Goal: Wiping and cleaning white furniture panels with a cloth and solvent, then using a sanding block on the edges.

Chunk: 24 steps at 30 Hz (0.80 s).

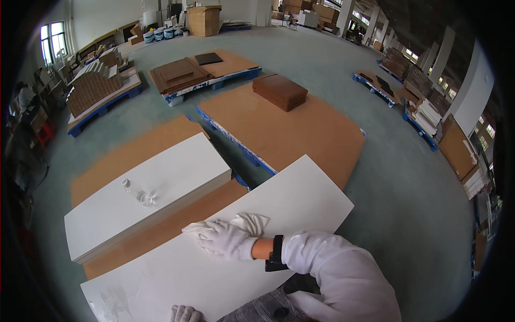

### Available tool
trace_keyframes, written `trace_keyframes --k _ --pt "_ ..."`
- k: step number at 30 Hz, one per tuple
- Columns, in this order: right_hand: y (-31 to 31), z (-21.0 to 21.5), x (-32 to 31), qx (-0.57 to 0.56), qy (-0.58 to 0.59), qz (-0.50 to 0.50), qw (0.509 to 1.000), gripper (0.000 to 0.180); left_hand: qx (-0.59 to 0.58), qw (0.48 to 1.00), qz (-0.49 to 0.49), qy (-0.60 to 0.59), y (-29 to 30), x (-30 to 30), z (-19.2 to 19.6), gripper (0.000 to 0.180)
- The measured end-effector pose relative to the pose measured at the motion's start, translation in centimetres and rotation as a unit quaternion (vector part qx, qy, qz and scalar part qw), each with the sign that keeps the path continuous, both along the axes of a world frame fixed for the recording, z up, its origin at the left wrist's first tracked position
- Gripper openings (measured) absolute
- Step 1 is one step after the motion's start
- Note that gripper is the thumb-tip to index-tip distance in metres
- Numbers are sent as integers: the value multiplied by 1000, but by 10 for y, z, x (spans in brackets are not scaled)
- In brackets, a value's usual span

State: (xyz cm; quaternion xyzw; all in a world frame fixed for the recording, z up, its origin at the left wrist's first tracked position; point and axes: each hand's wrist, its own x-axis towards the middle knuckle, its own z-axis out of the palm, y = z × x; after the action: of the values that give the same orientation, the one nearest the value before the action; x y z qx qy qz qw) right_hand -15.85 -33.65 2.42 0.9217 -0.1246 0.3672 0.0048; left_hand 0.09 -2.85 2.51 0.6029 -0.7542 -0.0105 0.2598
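A long white panel point(161, 273) lies slantwise in front of me. My right hand point(228, 240), in a white glove, is closed on a white cloth point(251, 222) and presses it to the panel's surface. Folds of the cloth stick out on both sides of the fingers. At the panel's near edge, my left hand point(185, 314), also gloved, has its fingers curled on the board; the lower picture edge cuts off the rest. Beyond lies a stack of white panels point(155, 166), with a clear bottle point(138, 193) on its side on top. Wet-looking streaks show at the panel's left end.
The stack rests on a brown board point(134, 145). Beside it, a pallet with a brown board point(236, 121) carries a stack of dark brown panels point(280, 91). More loaded pallets stand far left and far right. A large carton point(204, 21) is by the back wall.
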Motion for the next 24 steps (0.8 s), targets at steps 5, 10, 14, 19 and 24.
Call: trace_keyframes --k 5,10,14,19,24 --pt "-94 24 -95 178 137 -266 938 15 34 999 9 0 14 -5 5 29" --pt "-132 -30 -238 225 257 -537 772 44 11 1000 14 -7 17 3 -10 28" --pt "-71 -48 -238 194 245 -497 810 57 67 997 25 27 -1 10 18 25" --pt "-16 -33 -110 154 254 -252 921 58 -10 999 25 34 1 13 -1 29" --pt "55 -15 20 226 290 -63 928 64 9 999 32 15 17 8 -12 24"
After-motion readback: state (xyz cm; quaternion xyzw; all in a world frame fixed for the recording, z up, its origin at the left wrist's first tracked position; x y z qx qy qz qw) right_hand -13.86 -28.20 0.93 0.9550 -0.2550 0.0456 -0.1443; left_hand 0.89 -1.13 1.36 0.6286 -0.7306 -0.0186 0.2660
